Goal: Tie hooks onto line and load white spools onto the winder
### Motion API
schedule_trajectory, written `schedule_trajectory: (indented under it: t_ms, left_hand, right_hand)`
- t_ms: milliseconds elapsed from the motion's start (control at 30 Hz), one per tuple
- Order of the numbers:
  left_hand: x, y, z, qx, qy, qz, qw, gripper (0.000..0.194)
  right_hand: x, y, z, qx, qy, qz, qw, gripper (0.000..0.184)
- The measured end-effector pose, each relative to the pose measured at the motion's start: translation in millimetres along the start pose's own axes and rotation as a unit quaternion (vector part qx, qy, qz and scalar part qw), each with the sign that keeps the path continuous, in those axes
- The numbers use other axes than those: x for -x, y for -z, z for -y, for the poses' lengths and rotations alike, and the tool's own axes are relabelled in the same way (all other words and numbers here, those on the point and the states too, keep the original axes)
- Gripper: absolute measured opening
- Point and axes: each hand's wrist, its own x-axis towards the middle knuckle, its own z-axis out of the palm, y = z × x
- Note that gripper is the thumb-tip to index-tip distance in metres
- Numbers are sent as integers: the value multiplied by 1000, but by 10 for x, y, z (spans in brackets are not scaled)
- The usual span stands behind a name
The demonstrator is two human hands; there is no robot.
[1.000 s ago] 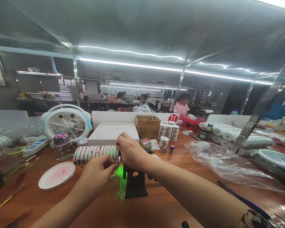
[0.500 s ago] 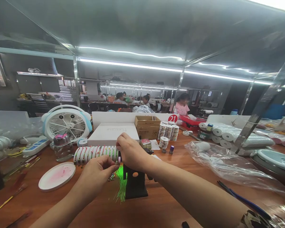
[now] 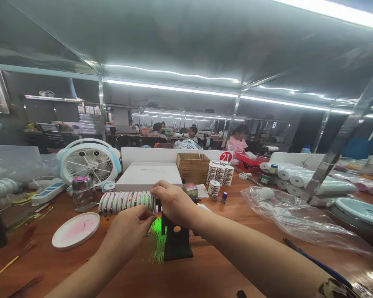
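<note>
Reached inward over the tabletop point(image 3: 217, 277) from its near edge. Closed left hand point(image 3: 129, 227) into a pinch, thumb to finger; could not tell on what. Curled right hand point(image 3: 178, 205), back upward, above the black stand point(image 3: 178, 244); could not tell its grip. Had the row of white spools point(image 3: 124, 202) just beyond left hand, running toward the tabletop's left edge, and green strands point(image 3: 158, 244) hanging beside the stand.

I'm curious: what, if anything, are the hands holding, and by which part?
Can't tell: nothing shows clearly in the left hand; the right hand, at the spools, hides any grip.
</note>
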Motion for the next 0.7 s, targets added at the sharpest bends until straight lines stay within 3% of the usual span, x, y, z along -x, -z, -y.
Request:
schedule_trajectory:
  t_ms: [367, 500, 567, 600, 667, 700]
  left_hand:
    - [23, 5, -20, 16, 3, -1, 1000, 22]
    - [193, 121, 165, 43, -41, 9, 998, 19]
    - [382, 265, 319, 57, -91, -45, 993, 14]
    - [488, 347, 389, 65, -107, -94, 988, 17]
    - [673, 505, 471, 105, -87, -178, 975, 26]
    - [734, 567, 475, 155, -34, -201, 967, 26]
  right_hand:
    - [-41, 23, -25, 9, 18, 26, 999, 31]
    - [131, 140, 89, -72, 25, -55, 996, 36]
    - [344, 160, 269, -128, -37, -105, 986, 29]
    - [458, 136, 382, -161, -100, -107, 976, 20]
    - [634, 8, 616, -251, -268, -9, 930, 14]
    - [670, -90, 722, -306, -338, 56, 888, 26]
